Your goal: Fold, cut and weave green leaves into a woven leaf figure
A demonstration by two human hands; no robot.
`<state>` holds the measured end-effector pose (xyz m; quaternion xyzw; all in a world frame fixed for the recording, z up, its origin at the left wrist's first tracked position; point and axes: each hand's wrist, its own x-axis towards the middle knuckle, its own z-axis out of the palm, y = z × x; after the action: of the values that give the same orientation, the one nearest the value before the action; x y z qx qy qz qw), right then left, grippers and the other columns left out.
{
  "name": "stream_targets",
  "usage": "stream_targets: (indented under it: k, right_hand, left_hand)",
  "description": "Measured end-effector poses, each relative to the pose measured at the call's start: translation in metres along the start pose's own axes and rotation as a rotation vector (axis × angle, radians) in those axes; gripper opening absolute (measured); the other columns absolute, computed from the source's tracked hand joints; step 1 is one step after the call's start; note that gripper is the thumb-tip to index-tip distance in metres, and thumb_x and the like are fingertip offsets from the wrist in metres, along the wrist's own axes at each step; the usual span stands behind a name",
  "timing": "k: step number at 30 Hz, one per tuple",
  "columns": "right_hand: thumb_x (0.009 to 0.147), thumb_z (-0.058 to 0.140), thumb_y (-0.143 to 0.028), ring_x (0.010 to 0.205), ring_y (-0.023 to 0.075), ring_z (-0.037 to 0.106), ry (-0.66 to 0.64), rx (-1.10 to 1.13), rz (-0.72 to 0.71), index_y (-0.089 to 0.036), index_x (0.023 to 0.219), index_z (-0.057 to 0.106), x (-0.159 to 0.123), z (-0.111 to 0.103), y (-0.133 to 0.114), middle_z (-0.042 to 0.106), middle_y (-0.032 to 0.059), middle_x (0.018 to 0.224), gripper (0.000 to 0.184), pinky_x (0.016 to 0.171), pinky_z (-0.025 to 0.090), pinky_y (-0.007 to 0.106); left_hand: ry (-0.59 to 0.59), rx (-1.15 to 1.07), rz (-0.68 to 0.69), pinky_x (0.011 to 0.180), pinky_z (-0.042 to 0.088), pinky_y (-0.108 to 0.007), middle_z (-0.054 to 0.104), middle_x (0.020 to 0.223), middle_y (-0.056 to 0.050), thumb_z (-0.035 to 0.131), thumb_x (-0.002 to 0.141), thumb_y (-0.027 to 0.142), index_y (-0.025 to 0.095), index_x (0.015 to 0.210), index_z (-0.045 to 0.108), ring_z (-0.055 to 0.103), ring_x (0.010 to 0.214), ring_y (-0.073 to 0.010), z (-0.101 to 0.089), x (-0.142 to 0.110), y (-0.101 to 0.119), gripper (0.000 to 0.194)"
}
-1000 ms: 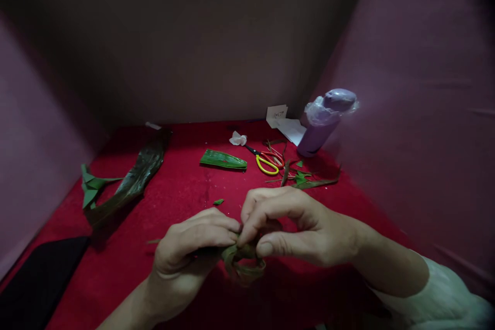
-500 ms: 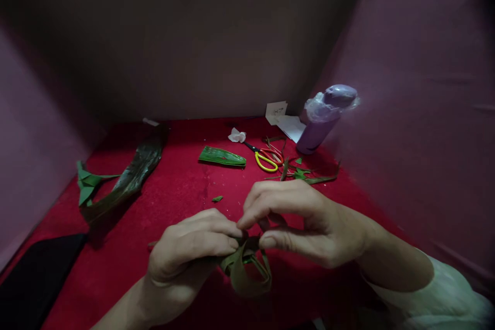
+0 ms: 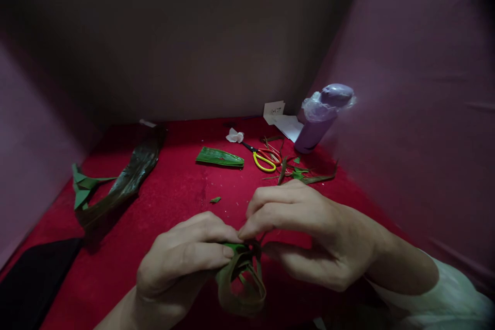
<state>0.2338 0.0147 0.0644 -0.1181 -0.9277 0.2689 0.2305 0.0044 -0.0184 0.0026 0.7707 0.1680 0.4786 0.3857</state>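
Note:
A green-brown leaf strip bent into loops (image 3: 242,289) hangs low in front of me, above the red cloth. My left hand (image 3: 189,263) is closed on its left side, the thumb pressed along a brighter green fold. From the right, my right hand (image 3: 309,237) reaches to the top of the loops. Its fingertips touch the leaf beside my left fingers, and its thumb lies against the strip's right side. The exact grip between the right fingertips is partly hidden.
Scissors (image 3: 263,159) with red and yellow handles lie beyond my hands, beside a folded green leaf (image 3: 219,157) and crumpled white tissue (image 3: 234,135). Leaf scraps (image 3: 299,172), white cards (image 3: 288,126) and a purple bottle (image 3: 315,129) stand right. Left are a long dark leaf (image 3: 131,175) and a black object (image 3: 36,273).
The leaf loops have tilted and dropped slightly, showing more of the green fold under my left thumb. My right thumb has moved a little down, widening the gap from its fingers.

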Motion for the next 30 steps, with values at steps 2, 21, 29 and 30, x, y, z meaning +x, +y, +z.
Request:
stream_targets:
  k: [2,21,29,30]
  right_hand:
    - [0.073,0.047,-0.006,0.078,0.0125,0.055,-0.011,-0.005,0.005,-0.01,0.103,0.057,-0.001,0.0,0.001,0.058,0.0072,0.089,0.031,0.067,0.044,0.023]
    - [0.083,0.06,-0.018,0.079,0.0124,0.055,0.13,0.181,0.169,-0.007,0.102,0.061,0.001,0.006,-0.001,0.06,0.0083,0.089,0.021,0.071,0.046,0.024]
    - [0.081,0.063,-0.018,0.06,0.0072,0.047,0.202,0.325,0.332,-0.011,0.081,0.06,0.004,0.014,-0.002,0.056,0.001,0.071,0.008,0.055,0.041,0.019]
    - [0.081,0.063,-0.018,0.061,0.0079,0.048,0.225,0.279,0.303,-0.011,0.078,0.059,0.004,0.015,-0.002,0.056,0.0015,0.071,0.008,0.056,0.041,0.02]
  left_hand:
    - [-0.001,0.012,0.003,0.069,0.051,-0.039,0.071,0.096,-0.014,0.058,0.078,0.005,0.024,0.114,0.063,0.065,0.08,-0.025,0.0,0.0,0.001,0.041]
    - [0.106,0.335,0.094,0.061,0.055,-0.029,0.073,0.09,-0.005,0.057,0.083,0.025,0.034,0.107,0.065,0.067,0.073,-0.0188,-0.002,0.01,0.019,0.027]
    - [0.146,0.396,0.184,0.065,0.057,-0.037,0.073,0.095,-0.009,0.048,0.088,0.029,0.029,0.115,0.06,0.067,0.08,-0.0219,-0.004,-0.002,0.014,0.03]
    - [0.173,0.391,0.179,0.066,0.056,-0.038,0.073,0.095,-0.01,0.048,0.088,0.03,0.029,0.115,0.06,0.066,0.081,-0.0228,-0.003,-0.004,0.013,0.029]
